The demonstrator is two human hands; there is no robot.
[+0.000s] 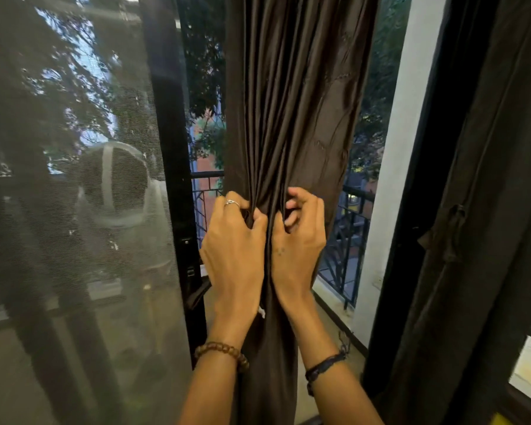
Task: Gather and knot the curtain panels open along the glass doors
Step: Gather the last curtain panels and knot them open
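A dark brown satin curtain panel hangs in the middle of the head view, bunched into a narrow column at waist height. My left hand grips the gathered folds from the left, thumb and fingers curled into the cloth. Close beside it, my right hand grips the same bunch from the right, fingertips dug into the pleats. Below my wrists the fabric falls straight down between my forearms. A second brown curtain panel hangs at the right with a knot in it.
A mesh screen door fills the left side, with a black door frame next to it. Behind the curtain an open gap shows a balcony railing and trees. A white pillar and a black frame stand to the right.
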